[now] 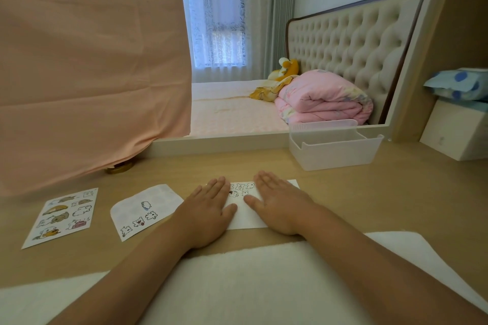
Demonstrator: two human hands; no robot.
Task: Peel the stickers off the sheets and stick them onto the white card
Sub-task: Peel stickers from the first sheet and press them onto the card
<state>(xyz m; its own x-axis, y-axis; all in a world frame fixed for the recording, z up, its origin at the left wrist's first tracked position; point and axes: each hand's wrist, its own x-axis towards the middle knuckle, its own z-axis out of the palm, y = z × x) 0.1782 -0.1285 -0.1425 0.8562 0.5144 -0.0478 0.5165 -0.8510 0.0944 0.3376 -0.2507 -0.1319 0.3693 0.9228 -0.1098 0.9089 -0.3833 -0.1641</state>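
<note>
The white card (247,215) lies flat on the wooden desk, with several small cartoon stickers (240,188) stuck along its far part. My left hand (208,212) lies flat on the card's left side, fingers straight. My right hand (280,206) presses flat on its right side, fingers straight too. To the left lies a curled sticker sheet (145,210) with a few stickers left on it. Further left is a fuller sticker sheet (63,216) with brown and white animal stickers.
A clear plastic bin (334,149) stands behind the card to the right. A peach cloth (87,66) hangs over the back left, above a gold lid (120,167). A white towel (250,282) covers the desk's near edge under my forearms. A mirror runs along the back.
</note>
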